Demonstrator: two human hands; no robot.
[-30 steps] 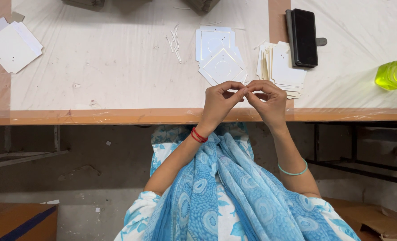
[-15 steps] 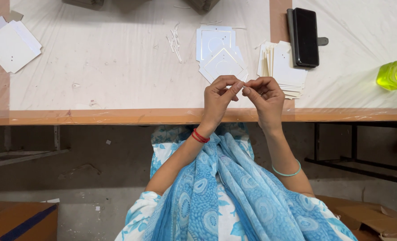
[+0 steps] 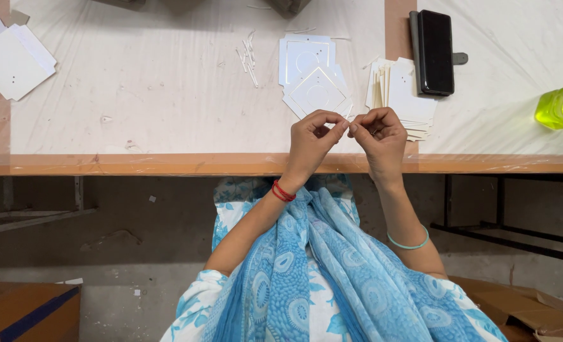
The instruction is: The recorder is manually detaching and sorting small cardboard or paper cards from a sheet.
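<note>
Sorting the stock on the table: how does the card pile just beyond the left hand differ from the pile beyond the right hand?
The left pile lies flat and fanned, its cards showing a pressed circle outline; the right pile is thicker, and its top card looks plain. The left pile's front card is turned like a diamond; the right pile's cards sit roughly square. Both are white card.
</note>
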